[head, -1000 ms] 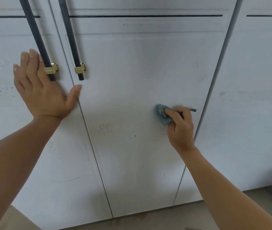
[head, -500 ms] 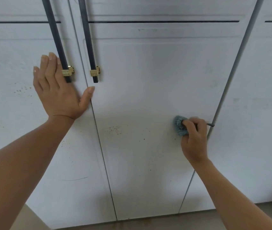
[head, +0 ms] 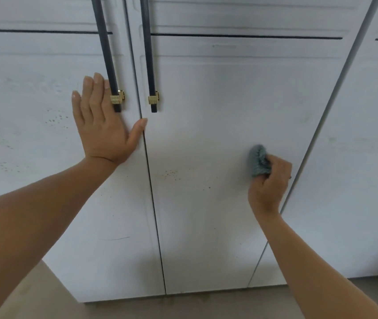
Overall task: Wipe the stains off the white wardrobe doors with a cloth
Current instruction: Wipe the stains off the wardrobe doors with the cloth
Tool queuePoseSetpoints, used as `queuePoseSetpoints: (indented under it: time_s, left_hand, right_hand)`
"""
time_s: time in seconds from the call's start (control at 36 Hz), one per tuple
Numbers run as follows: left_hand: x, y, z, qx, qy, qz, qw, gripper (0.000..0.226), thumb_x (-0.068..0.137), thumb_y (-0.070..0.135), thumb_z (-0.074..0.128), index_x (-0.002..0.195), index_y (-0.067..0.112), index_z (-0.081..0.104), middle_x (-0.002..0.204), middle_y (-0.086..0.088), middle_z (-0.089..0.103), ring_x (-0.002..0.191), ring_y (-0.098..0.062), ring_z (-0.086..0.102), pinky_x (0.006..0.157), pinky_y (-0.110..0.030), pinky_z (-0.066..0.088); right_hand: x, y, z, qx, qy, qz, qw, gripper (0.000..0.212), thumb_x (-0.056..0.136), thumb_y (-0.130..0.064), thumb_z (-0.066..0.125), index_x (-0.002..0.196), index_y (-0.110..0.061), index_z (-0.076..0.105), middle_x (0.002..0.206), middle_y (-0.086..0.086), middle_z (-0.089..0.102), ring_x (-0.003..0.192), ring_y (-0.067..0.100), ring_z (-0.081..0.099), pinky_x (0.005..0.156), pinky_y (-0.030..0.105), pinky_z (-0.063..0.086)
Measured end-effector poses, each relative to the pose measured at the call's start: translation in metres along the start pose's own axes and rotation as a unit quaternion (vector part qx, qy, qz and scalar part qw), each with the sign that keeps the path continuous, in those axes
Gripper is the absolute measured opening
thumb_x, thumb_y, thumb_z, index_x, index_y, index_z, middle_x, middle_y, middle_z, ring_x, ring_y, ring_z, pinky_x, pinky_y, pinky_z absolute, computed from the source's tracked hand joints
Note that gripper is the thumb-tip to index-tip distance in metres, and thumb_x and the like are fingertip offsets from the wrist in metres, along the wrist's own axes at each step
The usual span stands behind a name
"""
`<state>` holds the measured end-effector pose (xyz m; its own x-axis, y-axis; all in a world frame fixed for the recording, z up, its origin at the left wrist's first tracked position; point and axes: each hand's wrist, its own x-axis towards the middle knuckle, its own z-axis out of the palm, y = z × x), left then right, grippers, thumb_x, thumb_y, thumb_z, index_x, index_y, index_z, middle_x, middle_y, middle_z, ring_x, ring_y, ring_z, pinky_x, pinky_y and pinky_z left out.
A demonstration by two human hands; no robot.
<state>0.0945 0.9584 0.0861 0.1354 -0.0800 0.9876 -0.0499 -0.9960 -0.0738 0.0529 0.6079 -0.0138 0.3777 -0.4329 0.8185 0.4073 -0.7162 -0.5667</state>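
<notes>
Left hand [head: 101,125]: flat on the left door [head: 33,139], fingers spread – thumb at the door gap.
Handle [head: 108,56]: dark bar just right of the fingertips.
Stains [head: 172,174]: brown specks on the middle door [head: 218,107].
Right hand [head: 267,183]: curled tight around the cloth [head: 258,161] (blue-grey, bunched), pressed to the middle door above the knuckles.

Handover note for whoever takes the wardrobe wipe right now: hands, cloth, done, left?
Left hand: open, flat on the left door beside its handle.
Right hand: closed on the bunched cloth, pressed to the middle door near its right edge.
Done: cannot tell.
Left: brown specks on the middle door, specks on the left door.
</notes>
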Motion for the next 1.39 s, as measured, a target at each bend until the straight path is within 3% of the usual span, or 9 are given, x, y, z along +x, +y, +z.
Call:
queuePoseSetpoints:
  time_s: [0.17,0.25,0.33,0.53,0.75,0.92,1.14,1.31,1.39]
  left_hand:
    - [-0.043,-0.024,-0.018,0.033,-0.047,0.078,0.995,0.091,0.099,0.063,0.051,0.158,-0.003,0.030,0.164,-0.021,0.032,0.155,-0.037,0.026,0.123,-0.065,0.019]
    - [-0.073,-0.032,-0.012,0.057,-0.059,0.095,0.992,0.094,0.097,0.064,0.056,0.158,-0.003,0.031,0.164,-0.023,0.032,0.154,-0.040,0.026,0.121,-0.068,0.022]
    - [-0.081,-0.030,0.003,0.055,-0.049,0.083,0.994,0.097,0.095,0.064,0.058,0.158,-0.004,0.030,0.162,-0.026,0.032,0.152,-0.046,0.026,0.118,-0.072,0.021]
    - [-0.088,-0.028,0.027,0.050,0.000,0.063,0.997,0.092,0.095,0.061,0.049,0.157,-0.005,0.029,0.159,-0.029,0.035,0.159,-0.032,0.004,0.122,-0.065,0.012]
    - [-0.087,-0.025,0.027,0.053,-0.012,0.050,0.997,0.093,0.094,0.062,0.046,0.157,-0.004,0.025,0.160,-0.026,0.029,0.159,-0.028,-0.003,0.121,-0.067,0.016]
    - [-0.087,-0.024,0.030,0.055,-0.010,0.053,0.997,0.093,0.094,0.060,0.046,0.158,-0.003,0.025,0.159,-0.026,0.028,0.159,-0.030,0.001,0.120,-0.067,0.018]
    - [-0.086,-0.024,0.029,0.067,-0.006,0.069,0.995,0.088,0.093,0.056,0.047,0.154,-0.006,0.030,0.154,-0.031,0.038,0.144,-0.050,0.029,0.117,-0.070,0.024]
    - [-0.086,-0.024,0.028,0.064,-0.010,0.067,0.996,0.088,0.094,0.056,0.046,0.155,-0.005,0.030,0.155,-0.030,0.036,0.144,-0.051,0.030,0.116,-0.071,0.026]
    - [-0.085,-0.023,0.028,0.062,-0.007,0.066,0.996,0.086,0.095,0.055,0.043,0.154,-0.006,0.031,0.155,-0.030,0.036,0.143,-0.051,0.030,0.116,-0.071,0.026]
  right_hand:
    - [0.018,-0.012,0.001,0.015,0.076,0.104,0.992,0.043,0.078,0.016,0.039,0.114,0.011,0.061,0.107,0.032,0.058,0.098,0.019,0.047,0.086,-0.003,0.030]
    - [0.007,-0.020,0.017,0.010,0.079,0.101,0.992,0.041,0.082,0.008,0.037,0.115,0.007,0.062,0.107,0.029,0.055,0.097,0.028,0.053,0.084,0.012,0.041]
    - [-0.013,-0.023,0.032,-0.002,0.063,0.046,0.997,0.040,0.083,0.007,0.036,0.113,0.004,0.063,0.105,0.024,0.053,0.094,0.032,0.055,0.083,0.030,0.049]
    - [-0.042,0.015,0.035,-0.064,-0.076,-0.240,0.966,0.040,0.077,0.017,0.046,0.105,-0.006,0.063,0.110,0.014,0.049,0.093,0.034,0.050,0.077,0.035,0.045]
    - [-0.026,-0.004,0.046,0.031,0.054,-0.106,0.992,0.041,0.076,0.026,0.041,0.100,0.006,0.068,0.096,0.028,0.055,0.090,0.035,0.054,0.082,0.034,0.049]
    - [-0.062,0.021,0.049,-0.035,-0.099,-0.328,0.939,0.033,0.082,0.016,0.054,0.104,-0.007,0.065,0.098,0.020,0.062,0.084,0.034,0.055,0.072,0.042,0.049]
    - [-0.041,0.014,0.050,0.026,0.056,-0.165,0.984,0.040,0.076,0.028,0.045,0.098,0.003,0.066,0.096,0.028,0.055,0.085,0.042,0.056,0.078,0.042,0.048]
    - [-0.074,0.023,0.051,-0.018,-0.070,-0.266,0.961,0.040,0.077,0.018,0.050,0.101,-0.009,0.066,0.104,0.016,0.053,0.086,0.032,0.050,0.075,0.038,0.044]
    - [-0.059,0.022,0.046,0.005,-0.054,-0.230,0.972,0.041,0.074,0.021,0.049,0.099,-0.002,0.070,0.098,0.022,0.058,0.085,0.036,0.054,0.078,0.034,0.042]
